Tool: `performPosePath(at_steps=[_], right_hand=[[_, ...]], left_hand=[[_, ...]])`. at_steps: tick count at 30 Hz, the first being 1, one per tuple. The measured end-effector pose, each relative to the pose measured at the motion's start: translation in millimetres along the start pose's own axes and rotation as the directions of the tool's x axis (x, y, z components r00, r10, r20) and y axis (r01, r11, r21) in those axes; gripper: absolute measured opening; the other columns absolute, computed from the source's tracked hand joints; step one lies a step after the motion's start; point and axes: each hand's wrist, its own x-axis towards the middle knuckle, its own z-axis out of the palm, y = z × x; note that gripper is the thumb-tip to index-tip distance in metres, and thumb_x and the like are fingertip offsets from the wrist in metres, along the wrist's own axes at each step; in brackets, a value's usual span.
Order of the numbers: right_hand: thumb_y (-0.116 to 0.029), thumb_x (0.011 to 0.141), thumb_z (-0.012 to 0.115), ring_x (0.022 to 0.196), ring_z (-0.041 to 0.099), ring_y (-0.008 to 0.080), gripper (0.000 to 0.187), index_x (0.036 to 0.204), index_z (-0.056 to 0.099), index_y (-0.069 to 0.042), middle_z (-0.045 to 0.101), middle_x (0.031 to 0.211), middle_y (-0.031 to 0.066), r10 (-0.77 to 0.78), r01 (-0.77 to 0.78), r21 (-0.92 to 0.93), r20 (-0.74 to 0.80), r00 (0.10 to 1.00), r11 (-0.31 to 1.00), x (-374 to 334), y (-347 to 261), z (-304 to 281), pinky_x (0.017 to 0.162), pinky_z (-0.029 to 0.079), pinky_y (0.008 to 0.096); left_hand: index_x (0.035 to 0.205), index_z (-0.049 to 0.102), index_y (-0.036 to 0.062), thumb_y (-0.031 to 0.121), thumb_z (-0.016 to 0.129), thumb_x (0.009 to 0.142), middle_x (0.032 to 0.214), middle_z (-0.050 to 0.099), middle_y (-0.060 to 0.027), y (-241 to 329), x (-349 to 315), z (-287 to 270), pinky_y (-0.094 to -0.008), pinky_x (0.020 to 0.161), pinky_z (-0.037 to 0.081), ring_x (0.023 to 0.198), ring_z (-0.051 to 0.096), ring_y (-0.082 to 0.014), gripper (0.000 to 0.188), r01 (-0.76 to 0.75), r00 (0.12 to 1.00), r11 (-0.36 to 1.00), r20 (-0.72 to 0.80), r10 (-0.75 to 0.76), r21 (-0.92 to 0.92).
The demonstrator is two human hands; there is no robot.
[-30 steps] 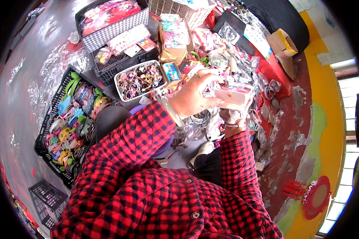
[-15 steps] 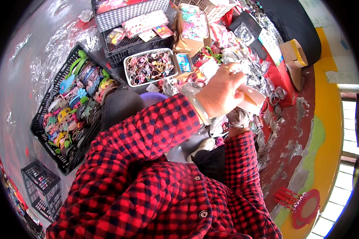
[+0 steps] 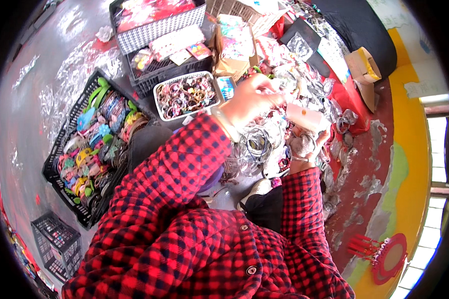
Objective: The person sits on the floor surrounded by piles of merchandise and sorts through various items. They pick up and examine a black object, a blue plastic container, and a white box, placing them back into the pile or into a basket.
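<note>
My left hand (image 3: 247, 102) is raised above the pile in the middle, its thumb and fingers drawn together in a pinch. Whatever may be between them is too small to make out. To its right, my right hand (image 3: 317, 147) has its fingers curled up around a pale pink-white card (image 3: 305, 117) with a small orange mark. Against the palm and wrist of that hand lies a fluffy grey ball-like piece (image 3: 303, 145). Beneath both hands spreads a heap of clear plastic bags (image 3: 257, 144), some holding dark rings or bands.
A black crate of colourful headbands (image 3: 92, 149) stands at left, near my knee. Ahead are a white basket of hair ties (image 3: 187, 97), a cardboard box of packets (image 3: 234, 47) and stacked crates (image 3: 159, 32). A small dark crate (image 3: 57, 244) sits at lower left.
My left hand has moved left, away from the card it was touching. The card stays with my right hand, whose fingers now show more. The view has shifted slightly.
</note>
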Motion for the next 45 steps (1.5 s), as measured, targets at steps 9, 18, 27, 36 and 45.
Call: performPosePath(at_steps=[9, 18, 27, 36, 45], right_hand=[[-0.054, 0.065, 0.063, 0.063, 0.056, 0.0176, 0.05, 0.077, 0.053, -0.006, 0.057, 0.073, 0.007, -0.037, 0.057, 0.094, -0.201, 0.979, 0.994, -7.5, -16.5, 1.6, 0.053, 0.048, 0.0286], [-0.06, 0.069, 0.056, 0.061, 0.058, 0.0194, 0.059, 0.078, 0.055, -0.003, 0.058, 0.069, 0.0087, -0.034, 0.042, 0.034, -0.209, 0.977, 0.999, -12.0, -19.8, 10.3, 0.054, 0.049, 0.0283], [-0.06, 0.072, 0.053, 0.058, 0.057, 0.0203, 0.061, 0.086, 0.052, -0.001, 0.058, 0.072, 0.0105, 0.006, 0.01, 0.07, -0.218, 0.976, 0.997, -9.6, -17.4, 8.3, 0.052, 0.05, 0.029], [-0.06, 0.073, 0.051, 0.056, 0.056, 0.0202, 0.06, 0.088, 0.051, -0.002, 0.057, 0.071, 0.0095, -0.015, 0.012, -0.01, -0.298, 0.954, 1.0, -9.8, -14.6, 17.5, 0.052, 0.05, 0.0288], [-0.061, 0.072, 0.051, 0.055, 0.055, 0.0197, 0.06, 0.086, 0.051, -0.003, 0.057, 0.071, 0.0091, 0.002, -0.009, -0.026, -0.264, 0.964, 1.0, -8.1, -15.5, 10.2, 0.051, 0.049, 0.0279]], left_hand=[[0.094, 0.05, -0.0012, 0.016, 0.041, 0.088, 0.087, 0.056, -0.0096, 0.3, 9.8, -14.2, -0.0371, 0.087, 0.043, 0.09, 0.054, -0.0209, 0.021, 0.061, 0.998, 0.607, 0.062, -0.02, -0.792], [0.119, 0.037, -0.0067, -0.005, 0.042, 0.074, 0.118, 0.044, -0.0165, 1.3, 6.2, -9.5, -0.033, 0.095, 0.037, 0.109, 0.046, -0.0268, 0.045, 0.056, 0.969, 0.692, 0.206, 0.135, -0.72], [0.105, 0.049, -0.0017, 0.001, 0.046, 0.084, 0.101, 0.055, -0.0138, -6.4, 8.7, -15.0, -0.0196, 0.061, 0.05, 0.091, 0.058, -0.0245, 0.021, 0.08, 0.997, 0.666, 0.044, -0.07, -0.742], [0.085, 0.055, 0.0047, 0.013, 0.055, 0.082, 0.072, 0.056, -0.001, -16.8, 8.0, -19.7, -0.0164, 0.04, 0.028, 0.055, 0.047, -0.0055, 0.008, 0.131, 0.962, 0.928, -0.181, -0.204, -0.348], [0.095, 0.054, 0.0028, 0.01, 0.047, 0.086, 0.081, 0.059, -0.0063, -15.7, 10.1, -11.2, -0.0186, 0.055, 0.04, 0.068, 0.053, -0.0084, 0.013, -0.046, 0.992, 0.927, -0.127, -0.001, -0.372]])
